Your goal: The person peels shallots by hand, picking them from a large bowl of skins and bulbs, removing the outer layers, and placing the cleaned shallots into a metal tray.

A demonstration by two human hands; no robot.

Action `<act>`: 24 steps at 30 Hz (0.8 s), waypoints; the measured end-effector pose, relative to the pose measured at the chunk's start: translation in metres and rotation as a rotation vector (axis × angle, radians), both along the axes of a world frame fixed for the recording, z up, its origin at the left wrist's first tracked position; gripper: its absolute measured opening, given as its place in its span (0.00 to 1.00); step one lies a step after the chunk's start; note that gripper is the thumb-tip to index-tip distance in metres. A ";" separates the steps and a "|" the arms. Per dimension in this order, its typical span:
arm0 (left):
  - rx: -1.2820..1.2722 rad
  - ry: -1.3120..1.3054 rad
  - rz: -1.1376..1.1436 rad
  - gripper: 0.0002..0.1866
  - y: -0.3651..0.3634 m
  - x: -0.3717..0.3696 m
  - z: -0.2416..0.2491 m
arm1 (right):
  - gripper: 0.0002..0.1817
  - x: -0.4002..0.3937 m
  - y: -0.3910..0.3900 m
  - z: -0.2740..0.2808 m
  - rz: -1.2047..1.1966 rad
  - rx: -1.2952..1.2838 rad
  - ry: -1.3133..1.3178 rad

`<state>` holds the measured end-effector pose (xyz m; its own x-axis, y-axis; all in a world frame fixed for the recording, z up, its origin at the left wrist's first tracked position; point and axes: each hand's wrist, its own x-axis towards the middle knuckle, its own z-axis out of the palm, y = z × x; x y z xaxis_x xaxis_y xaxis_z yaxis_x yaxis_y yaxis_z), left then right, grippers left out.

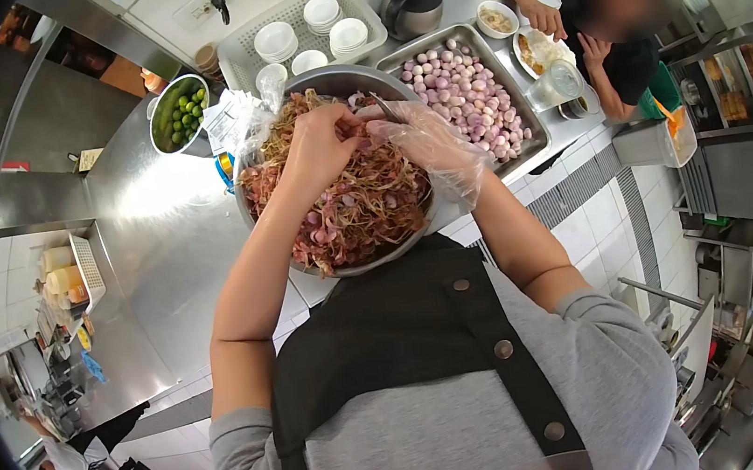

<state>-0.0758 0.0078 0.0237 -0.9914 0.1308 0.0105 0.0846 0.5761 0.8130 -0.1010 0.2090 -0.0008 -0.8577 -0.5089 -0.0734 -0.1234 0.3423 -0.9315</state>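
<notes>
A large metal bowl [247,215] full of unpeeled shallots and dry skins [346,215] stands against my apron. Over it, my bare left hand [323,143] is closed in a pinch on what looks like a small shallot, mostly hidden by the fingers. My right hand [431,144], in a clear plastic glove, is closed around a small knife [387,108] whose dark blade points up and left. Both hands' fingertips nearly meet above the bowl. Right of it, a steel tray [526,113] holds many peeled shallots [462,93].
A pot of green limes [180,115] stands left, beside papers [228,120]. Behind are a basket [239,56] of white bowls and a dark jug [413,3]. At right, a co-worker [627,16] has their hands by a plate [545,54]. Another person [75,460] is far lower left.
</notes>
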 end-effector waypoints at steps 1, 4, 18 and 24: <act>-0.039 0.042 -0.001 0.11 0.001 -0.002 -0.007 | 0.20 0.001 -0.002 0.011 0.025 -0.034 -0.005; -0.194 0.190 -0.031 0.12 -0.007 -0.011 -0.028 | 0.21 -0.001 -0.003 0.011 0.049 -0.043 0.031; 0.597 0.150 -0.359 0.23 -0.015 -0.006 0.108 | 0.22 0.002 0.012 -0.016 -0.062 0.123 -0.113; 0.793 0.417 -0.577 0.20 -0.050 -0.017 0.141 | 0.21 0.007 0.014 -0.010 -0.074 0.064 -0.118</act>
